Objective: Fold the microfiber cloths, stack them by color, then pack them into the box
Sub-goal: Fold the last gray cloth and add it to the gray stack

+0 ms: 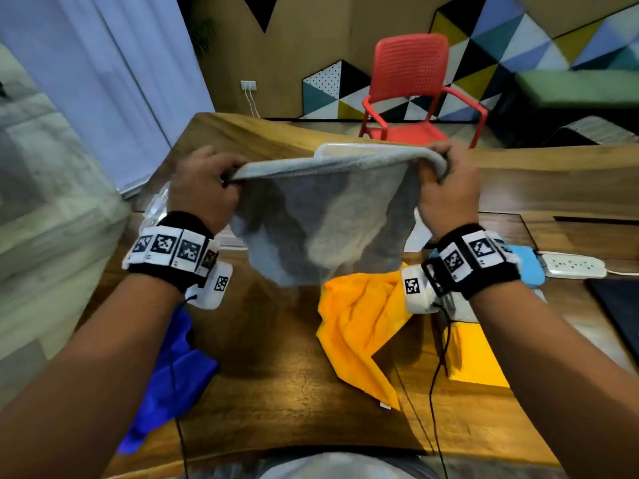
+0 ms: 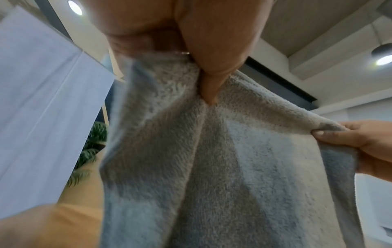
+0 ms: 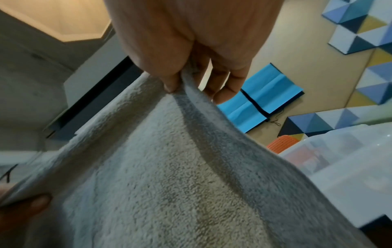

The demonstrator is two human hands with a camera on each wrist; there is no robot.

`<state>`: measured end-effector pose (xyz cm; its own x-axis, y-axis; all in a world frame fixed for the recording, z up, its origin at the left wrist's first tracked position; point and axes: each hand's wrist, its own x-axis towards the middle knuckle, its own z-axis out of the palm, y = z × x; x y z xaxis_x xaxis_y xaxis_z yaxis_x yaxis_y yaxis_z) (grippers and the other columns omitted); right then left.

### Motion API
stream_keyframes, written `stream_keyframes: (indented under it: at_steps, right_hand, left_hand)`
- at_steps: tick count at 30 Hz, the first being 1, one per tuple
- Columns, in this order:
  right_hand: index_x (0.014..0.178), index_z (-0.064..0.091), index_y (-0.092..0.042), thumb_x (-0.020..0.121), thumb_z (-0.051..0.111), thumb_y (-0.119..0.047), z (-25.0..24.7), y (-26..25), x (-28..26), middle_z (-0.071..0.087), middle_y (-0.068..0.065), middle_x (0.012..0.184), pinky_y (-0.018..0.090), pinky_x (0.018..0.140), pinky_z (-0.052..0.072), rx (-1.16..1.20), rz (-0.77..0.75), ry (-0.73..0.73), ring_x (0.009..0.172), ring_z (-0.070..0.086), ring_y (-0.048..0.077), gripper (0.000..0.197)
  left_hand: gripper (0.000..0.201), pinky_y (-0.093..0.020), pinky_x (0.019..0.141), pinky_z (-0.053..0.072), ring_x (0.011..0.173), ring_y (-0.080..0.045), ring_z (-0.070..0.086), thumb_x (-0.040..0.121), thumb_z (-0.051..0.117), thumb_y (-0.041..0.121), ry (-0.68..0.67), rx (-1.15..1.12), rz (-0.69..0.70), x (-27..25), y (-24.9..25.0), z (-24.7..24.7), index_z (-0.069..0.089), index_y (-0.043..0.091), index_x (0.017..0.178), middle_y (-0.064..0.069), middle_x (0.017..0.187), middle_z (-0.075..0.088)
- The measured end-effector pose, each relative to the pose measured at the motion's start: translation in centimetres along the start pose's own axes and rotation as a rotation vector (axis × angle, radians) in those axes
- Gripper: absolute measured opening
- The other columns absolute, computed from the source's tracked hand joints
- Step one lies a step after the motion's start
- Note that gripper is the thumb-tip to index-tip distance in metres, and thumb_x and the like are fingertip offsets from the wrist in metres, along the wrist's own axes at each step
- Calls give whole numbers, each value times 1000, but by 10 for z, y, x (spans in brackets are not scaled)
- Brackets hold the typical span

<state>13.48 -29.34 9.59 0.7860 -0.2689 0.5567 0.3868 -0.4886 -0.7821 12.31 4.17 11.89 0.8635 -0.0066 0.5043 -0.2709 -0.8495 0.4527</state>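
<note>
A grey microfiber cloth point(image 1: 321, 219) hangs in the air above the wooden table point(image 1: 276, 375), stretched between both hands. My left hand point(image 1: 204, 188) pinches its upper left corner and my right hand point(image 1: 449, 184) pinches its upper right corner. The left wrist view shows the thumb pressed into the grey cloth point(image 2: 212, 159); the right wrist view shows thumb and finger pinching the cloth's point(image 3: 169, 176) edge. A crumpled orange cloth point(image 1: 359, 326) lies on the table below, a blue cloth point(image 1: 173, 378) hangs over the left edge, and a clear plastic box point(image 1: 345, 148) stands behind the grey cloth, mostly hidden.
A folded yellow-orange cloth point(image 1: 480, 354) and a folded light blue cloth point(image 1: 525, 264) lie at the right, beside a white power strip point(image 1: 574, 266). A dark flat object point(image 1: 619, 305) sits at the right edge. A red chair point(image 1: 415, 91) stands beyond the table.
</note>
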Motion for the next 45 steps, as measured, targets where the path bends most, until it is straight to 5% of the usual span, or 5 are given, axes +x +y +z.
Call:
stream_keyframes:
  at_steps: [8,13,19,27,45]
  right_hand:
    - [95,55,-21,80,62,18,-32,39,-55,57,-7,86,16,66,45,187,309,-575,72,55,-5,42]
    - [98,68,-24,64,65,-29,-35,81,-133,70,-1,98,33,82,53,-214,493,-1232,96,66,15,34]
    - [114,70,-18,79,65,-21,-16,102,-194,66,4,117,33,89,49,-410,591,-1389,111,60,23,36]
    - [121,69,-16,87,65,-19,-18,101,-209,65,3,123,38,95,51,-498,516,-1414,113,60,24,34]
    - [106,65,-24,95,63,-34,-31,129,-202,69,-3,104,43,89,53,-332,785,-901,98,64,16,15]
  left_hand:
    - [36,-27,57,53,70,-16,63,84,70,11,-801,86,-84,-70,-31,36,66,29,115,3,88,63]
    - [37,-32,88,49,111,-25,60,82,57,14,-1274,423,2,-149,-70,90,70,35,109,-1,114,64]
    - [48,-36,111,35,136,-22,38,91,53,16,-1351,386,125,-201,-73,121,52,14,138,3,155,28]
    - [39,-38,98,49,116,-22,57,82,57,26,-1430,356,75,-214,-75,119,67,20,119,1,132,51]
    - [8,-53,78,57,78,-37,67,96,58,11,-867,-421,-859,-201,-141,101,63,8,91,-19,83,67]
